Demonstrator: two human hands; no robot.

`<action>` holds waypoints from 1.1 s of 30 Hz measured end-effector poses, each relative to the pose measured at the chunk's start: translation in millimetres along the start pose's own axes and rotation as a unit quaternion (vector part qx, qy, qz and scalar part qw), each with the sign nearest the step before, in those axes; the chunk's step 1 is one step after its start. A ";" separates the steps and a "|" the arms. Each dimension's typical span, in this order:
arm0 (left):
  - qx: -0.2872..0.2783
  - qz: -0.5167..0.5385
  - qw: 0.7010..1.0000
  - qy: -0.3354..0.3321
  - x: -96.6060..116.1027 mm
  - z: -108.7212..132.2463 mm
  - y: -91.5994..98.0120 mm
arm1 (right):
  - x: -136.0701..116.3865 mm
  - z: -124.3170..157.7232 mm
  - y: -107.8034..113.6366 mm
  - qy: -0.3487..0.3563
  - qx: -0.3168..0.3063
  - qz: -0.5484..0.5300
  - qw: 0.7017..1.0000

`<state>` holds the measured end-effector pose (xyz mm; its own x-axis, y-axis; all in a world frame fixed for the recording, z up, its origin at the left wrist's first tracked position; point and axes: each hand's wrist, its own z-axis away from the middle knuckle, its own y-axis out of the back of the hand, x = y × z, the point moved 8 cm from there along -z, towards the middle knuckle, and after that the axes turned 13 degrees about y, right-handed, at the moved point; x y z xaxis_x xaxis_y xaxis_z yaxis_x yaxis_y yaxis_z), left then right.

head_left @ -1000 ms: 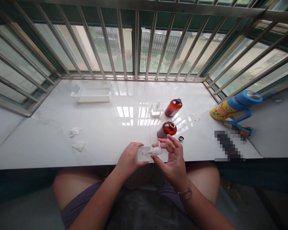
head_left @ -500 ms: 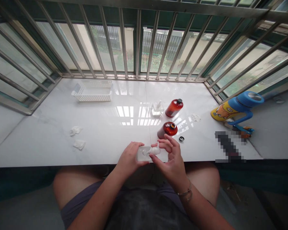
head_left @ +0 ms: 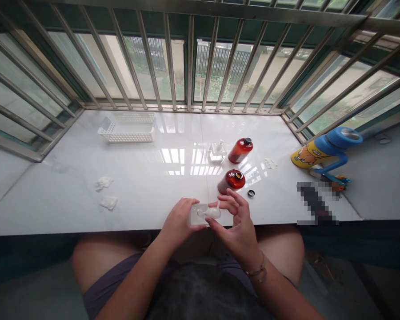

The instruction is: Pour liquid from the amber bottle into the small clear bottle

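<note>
One head-worn cam, facing fwd & down from above the wearer's bare thighs [head_left: 95, 255]; bare left hand [head_left: 177, 218] & bare right hand [head_left: 239, 229] close, just below ctr; glossy white tabletop [head_left: 153, 186] mid-frame; upright silver metal window bars [head_left: 190, 62] farther off, up top (v. wide view).

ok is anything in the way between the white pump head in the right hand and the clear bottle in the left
Nothing visible does: the white pump head in the right hand is at the neck of the clear bottle in the left hand. Whether they touch is unclear.
</note>
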<state>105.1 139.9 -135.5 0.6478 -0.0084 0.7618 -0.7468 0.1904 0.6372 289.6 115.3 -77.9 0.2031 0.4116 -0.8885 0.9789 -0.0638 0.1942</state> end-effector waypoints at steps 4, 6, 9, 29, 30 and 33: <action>-0.004 0.002 1.000 0.011 -0.4 -0.4 0.6 | 5.3 -3.3 10.1 -0.033 0.047 -0.071 0.996; -0.004 0.002 1.000 0.012 -0.8 -0.2 0.9 | 8.7 -6.8 24.0 -0.053 0.089 -0.102 0.989; -0.003 0.004 1.000 0.013 -2.2 0.0 0.9 | 17.0 -16.0 60.3 -0.063 0.164 -0.112 0.978; 0.010 -0.006 1.000 0.019 -3.4 -0.7 3.0 | 185.7 -128.7 274.3 -0.075 0.227 0.296 0.925; 0.010 -0.006 1.000 0.019 -4.0 -0.5 2.4 | 189.6 -131.2 272.4 -0.080 0.208 0.312 0.924; 0.010 -0.005 1.000 0.018 -5.6 0.2 0.9 | 200.5 -131.5 266.3 -0.096 0.158 0.346 0.920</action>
<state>100.8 139.9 -139.2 0.6602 0.0244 0.7507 -0.7427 0.1702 0.6477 588.0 300.3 -149.7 0.7509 0.0076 -0.6604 0.5656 -0.5236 0.6371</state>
